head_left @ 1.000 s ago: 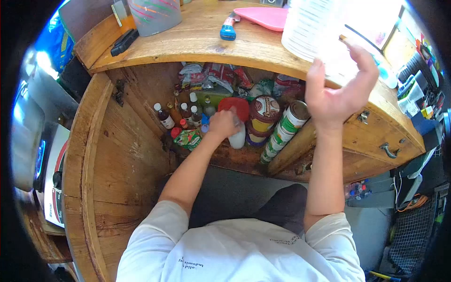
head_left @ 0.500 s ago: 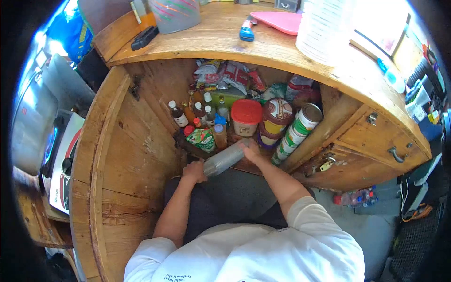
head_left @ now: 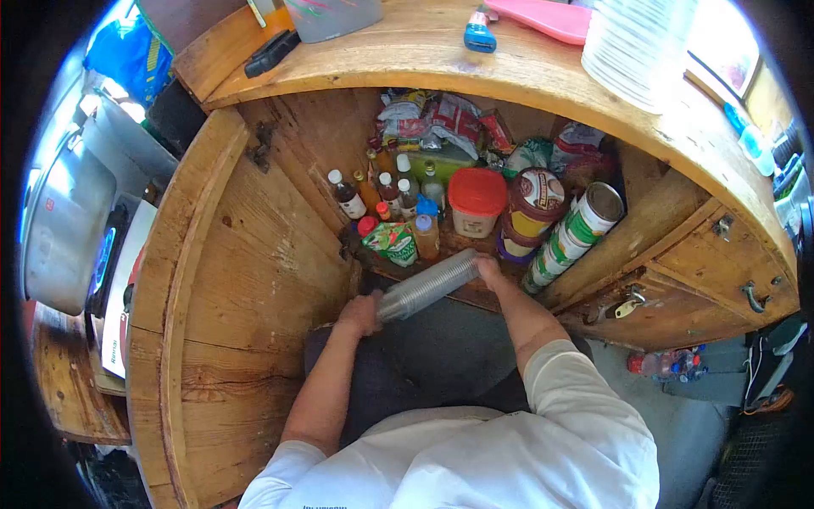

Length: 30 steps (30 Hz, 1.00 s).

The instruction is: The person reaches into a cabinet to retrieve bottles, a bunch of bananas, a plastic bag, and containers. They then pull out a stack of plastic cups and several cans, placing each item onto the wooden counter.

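A long stack of nested clear plastic cups lies slantwise in front of the open cupboard, with its right end higher. My left hand is closed around the lower left end. At the other end my right hand grips the stack, its fingers partly hidden. Just beyond the cups stand a green-and-white pouch, a bottle with brown contents and a red-lidded tub. Closer to my right forearm are a brown-lidded tub and a leaning column of green-and-white cans.
Several sauce bottles and plastic packets fill the cupboard. Its wooden door stands open on my left, near a stove with a metal pot. Overhead, the countertop carries a pink plastic item and stacked clear containers.
The view has shifted, so the cupboard and its contents sit further right and slightly higher or lower. Both hands still hold the cup stack, which keeps nearly the same slant.
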Tool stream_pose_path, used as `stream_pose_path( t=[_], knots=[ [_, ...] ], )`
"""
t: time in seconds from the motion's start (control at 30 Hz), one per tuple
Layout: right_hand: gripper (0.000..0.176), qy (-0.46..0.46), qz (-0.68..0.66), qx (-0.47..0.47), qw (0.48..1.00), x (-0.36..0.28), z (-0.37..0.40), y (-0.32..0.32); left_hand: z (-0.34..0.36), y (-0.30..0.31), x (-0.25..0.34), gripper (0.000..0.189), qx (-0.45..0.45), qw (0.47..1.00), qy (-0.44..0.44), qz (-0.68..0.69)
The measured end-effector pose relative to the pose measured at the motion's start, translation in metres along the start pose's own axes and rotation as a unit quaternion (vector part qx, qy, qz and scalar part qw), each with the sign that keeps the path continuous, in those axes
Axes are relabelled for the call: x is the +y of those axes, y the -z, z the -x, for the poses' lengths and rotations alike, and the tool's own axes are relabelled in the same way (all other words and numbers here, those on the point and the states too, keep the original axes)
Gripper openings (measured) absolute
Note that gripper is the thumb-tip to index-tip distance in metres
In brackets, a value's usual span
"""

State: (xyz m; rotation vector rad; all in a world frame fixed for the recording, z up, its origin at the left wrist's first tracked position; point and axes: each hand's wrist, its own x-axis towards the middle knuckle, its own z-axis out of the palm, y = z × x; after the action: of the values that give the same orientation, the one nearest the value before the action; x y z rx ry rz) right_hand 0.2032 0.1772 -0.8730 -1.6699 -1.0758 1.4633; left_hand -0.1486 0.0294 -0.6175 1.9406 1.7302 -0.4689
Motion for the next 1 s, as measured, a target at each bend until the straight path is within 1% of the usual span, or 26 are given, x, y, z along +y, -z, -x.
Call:
stream_pose_path(
  t=[0.03, 0.07, 0.13, 0.17, 0.2, 0.27, 0.3, 0.33, 0.37, 0.4, 0.43, 0.47, 0.5, 0.53, 0.57, 0.6, 0.63, 0.67, 0.7, 0.73, 0.77, 0.83, 0.87, 0.9, 0.97, 1.0],
  knots=[
    [0.041, 0.025, -0.009, -0.014, 1.000, -0.011, 0.014, 0.003, 0.008, 0.004, -0.008, 0.079, 0.065, 0.995, -0.048, 0.055],
    [0.041, 0.025, -0.008, -0.009, 1.000, -0.028, 0.031, 0.005, 0.015, 0.011, -0.013, 0.085, 0.131, 0.980, -0.098, 0.112],
    [0.024, 0.011, -0.177, 0.021, 0.984, -0.073, 0.072, 0.015, 0.051, 0.044, -0.010, 0.093, 0.189, 0.948, -0.099, 0.236],
    [0.024, 0.014, -0.176, 0.028, 0.984, -0.099, 0.097, 0.026, 0.067, 0.056, -0.012, 0.091, 0.218, 0.925, -0.100, 0.294],
    [0.022, 0.031, -0.208, 0.006, 0.978, -0.125, 0.126, 0.038, 0.083, 0.067, -0.013, 0.089, 0.245, 0.899, -0.100, 0.350],
    [0.022, 0.073, -0.271, -0.039, 0.959, -0.169, 0.172, 0.061, 0.118, 0.095, -0.003, 0.088, 0.361, 0.839, -0.130, 0.387],
    [0.022, 0.082, -0.268, -0.031, 0.959, -0.190, 0.196, 0.069, 0.131, 0.112, 0.006, 0.090, 0.448, 0.777, -0.167, 0.409],
    [0.021, 0.105, -0.307, -0.068, 0.943, -0.211, 0.220, 0.075, 0.145, 0.130, 0.018, 0.092, 0.532, 0.703, -0.201, 0.427],
    [0.021, 0.132, -0.344, -0.105, 0.924, -0.232, 0.242, 0.081, 0.163, 0.151, 0.034, 0.090, 0.583, 0.647, -0.196, 0.451],
    [0.021, 0.172, -0.363, -0.167, 0.900, -0.249, 0.262, 0.086, 0.172, 0.171, 0.052, 0.087, 0.632, 0.549, -0.214, 0.504],
    [0.021, 0.210, -0.379, -0.229, 0.872, -0.266, 0.282, 0.090, 0.178, 0.187, 0.058, 0.083, 0.624, 0.447, -0.299, 0.567],
    [0.019, 0.235, -0.367, -0.252, 0.864, -0.286, 0.305, 0.093, 0.196, 0.210, 0.073, 0.081, 0.592, 0.415, -0.411, 0.555],
    [0.019, 0.244, -0.365, -0.246, 0.864, -0.302, 0.322, 0.099, 0.213, 0.227, 0.080, 0.075, 0.603, 0.413, -0.405, 0.550],
    [0.016, 0.301, -0.353, -0.282, 0.840, -0.317, 0.338, 0.105, 0.234, 0.248, 0.083, 0.077, 0.571, 0.419, -0.452, 0.542],
    [0.014, 0.357, -0.338, -0.316, 0.811, -0.336, 0.358, 0.110, 0.258, 0.273, 0.115, 0.081, 0.620, 0.371, -0.442, 0.532],
    [0.015, 0.366, -0.328, -0.297, 0.818, -0.362, 0.392, 0.114, 0.279, 0.288, 0.125, 0.080, 0.547, 0.361, -0.492, 0.573],
    [0.015, 0.375, -0.328, -0.291, 0.817, -0.375, 0.411, 0.121, 0.300, 0.304, 0.135, 0.079, 0.470, 0.347, -0.531, 0.613],
    [0.015, 0.402, -0.341, -0.270, 0.805, -0.385, 0.425, 0.127, 0.316, 0.319, 0.142, 0.078, 0.417, 0.340, -0.576, 0.615],
    [0.016, 0.429, -0.355, -0.247, 0.793, -0.394, 0.441, 0.134, 0.326, 0.337, 0.154, 0.077, 0.391, 0.344, -0.616, 0.591],
    [0.029, 0.447, -0.372, -0.228, 0.781, -0.406, 0.459, 0.141, 0.336, 0.356, 0.167, 0.076, 0.370, 0.354, -0.648, 0.564],
    [0.029, 0.458, -0.371, -0.222, 0.777, -0.416, 0.477, 0.147, 0.345, 0.375, 0.183, 0.075, 0.363, 0.366, -0.671, 0.533],
    [0.045, 0.458, -0.402, -0.108, 0.786, -0.432, 0.505, 0.159, 0.361, 0.410, 0.223, 0.072, 0.377, 0.398, -0.699, 0.460],
    [0.057, 0.467, -0.381, -0.059, 0.796, -0.436, 0.510, 0.169, 0.367, 0.424, 0.246, 0.071, 0.397, 0.417, -0.703, 0.417],
    [0.059, 0.483, -0.322, 0.013, 0.814, -0.431, 0.506, 0.186, 0.373, 0.437, 0.271, 0.070, 0.426, 0.435, -0.702, 0.369],
    [0.062, 0.493, -0.259, 0.088, 0.826, -0.430, 0.499, 0.217, 0.374, 0.449, 0.327, 0.068, 0.496, 0.474, -0.673, 0.277],
    [0.064, 0.494, -0.249, 0.118, 0.825, -0.438, 0.498, 0.230, 0.375, 0.456, 0.352, 0.067, 0.517, 0.486, -0.661, 0.247]
  ],
)
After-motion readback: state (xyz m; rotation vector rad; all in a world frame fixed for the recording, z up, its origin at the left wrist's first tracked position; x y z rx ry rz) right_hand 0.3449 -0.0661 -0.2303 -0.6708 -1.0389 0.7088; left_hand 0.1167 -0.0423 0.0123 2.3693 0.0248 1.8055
